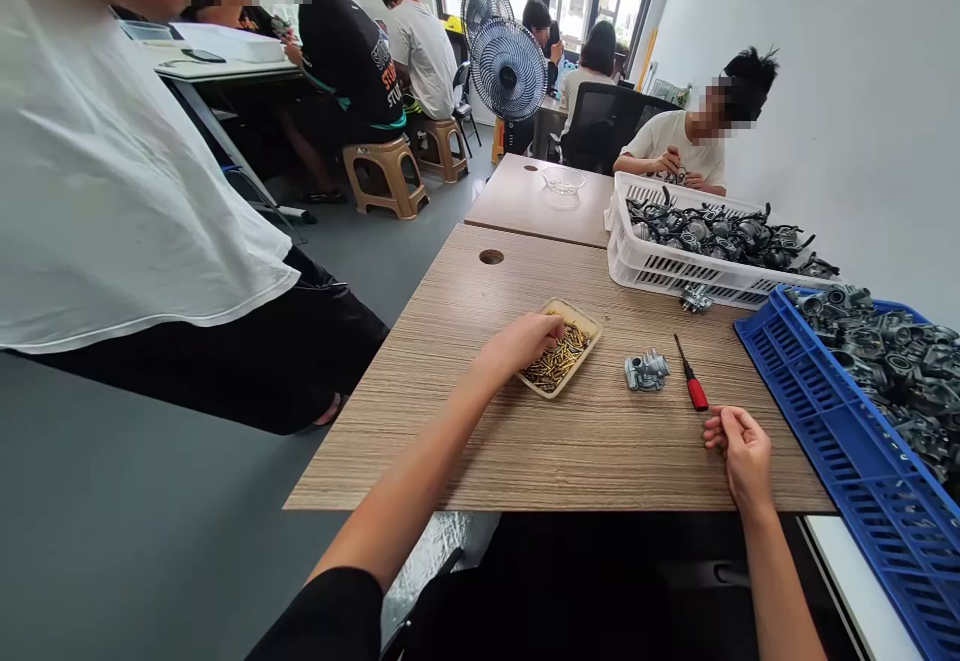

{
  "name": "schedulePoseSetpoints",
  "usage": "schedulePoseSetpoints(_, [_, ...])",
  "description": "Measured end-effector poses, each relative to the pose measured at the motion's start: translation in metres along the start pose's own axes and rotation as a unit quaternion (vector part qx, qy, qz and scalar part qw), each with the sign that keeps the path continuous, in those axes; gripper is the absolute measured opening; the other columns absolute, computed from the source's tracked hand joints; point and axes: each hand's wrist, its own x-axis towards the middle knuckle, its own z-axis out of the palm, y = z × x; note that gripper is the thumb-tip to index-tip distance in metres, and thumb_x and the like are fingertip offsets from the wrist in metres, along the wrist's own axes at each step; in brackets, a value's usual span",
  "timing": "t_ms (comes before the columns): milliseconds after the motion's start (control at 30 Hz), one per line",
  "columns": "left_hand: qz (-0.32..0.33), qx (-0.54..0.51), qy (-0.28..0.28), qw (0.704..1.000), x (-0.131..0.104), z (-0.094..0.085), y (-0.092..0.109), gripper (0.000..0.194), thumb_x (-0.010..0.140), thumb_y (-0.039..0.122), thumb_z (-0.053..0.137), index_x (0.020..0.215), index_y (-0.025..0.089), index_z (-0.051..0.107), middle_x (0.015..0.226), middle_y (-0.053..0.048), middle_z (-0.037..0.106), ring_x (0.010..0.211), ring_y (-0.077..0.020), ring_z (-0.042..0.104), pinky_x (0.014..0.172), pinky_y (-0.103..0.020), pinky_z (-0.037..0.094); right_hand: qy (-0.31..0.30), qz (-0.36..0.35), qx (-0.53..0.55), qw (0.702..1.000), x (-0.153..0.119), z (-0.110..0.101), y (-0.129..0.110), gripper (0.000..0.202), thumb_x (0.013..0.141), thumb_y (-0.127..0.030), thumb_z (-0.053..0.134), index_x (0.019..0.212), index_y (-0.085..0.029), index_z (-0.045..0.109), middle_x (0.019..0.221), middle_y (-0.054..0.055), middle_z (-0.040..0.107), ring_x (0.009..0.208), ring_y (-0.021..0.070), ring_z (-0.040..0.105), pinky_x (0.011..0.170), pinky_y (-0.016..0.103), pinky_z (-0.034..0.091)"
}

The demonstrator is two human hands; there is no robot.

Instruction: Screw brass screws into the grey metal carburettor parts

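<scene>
My left hand (527, 338) reaches into a pale tray (598, 333) of small brass-coloured parts (559, 361), its fingers bent together over them; what they hold, if anything, is hidden. My right hand (741, 446) hovers over or rests on the table's near right side, fingers curled with thumb against forefinger; anything pinched there is too small to name. Just beyond it lies a screwdriver (697, 391) with a red handle, tip pointing away. A grey metal carburetor-like part (646, 371) sits between the tray and the screwdriver.
A blue crate (825, 431) of metal parts stands at the right edge. Behind it is a white crate (675, 266) of dark-hosed parts, with another metal part (696, 298) beside it. A person (679, 136) sits beyond. Someone in a white shirt (112, 161) stands close at left.
</scene>
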Motion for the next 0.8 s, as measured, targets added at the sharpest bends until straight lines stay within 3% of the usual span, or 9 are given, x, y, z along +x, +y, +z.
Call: schedulePoseSetpoints(800, [0.012,0.041,0.019,0.999,0.0022,0.0037,-0.0001,0.018,0.095,0.018,0.054,0.093,0.023,0.072,0.096,-0.003,0.076,0.091,-0.0203,0.069,0.077,-0.028,0.047,-0.002,0.0,-0.01,1.0,0.0008,0.0,0.001,0.055,0.069,-0.068,0.085,0.084,-0.017,0.072,0.066,0.002,0.069,0.051,0.0119,0.061,0.044,0.022,0.052])
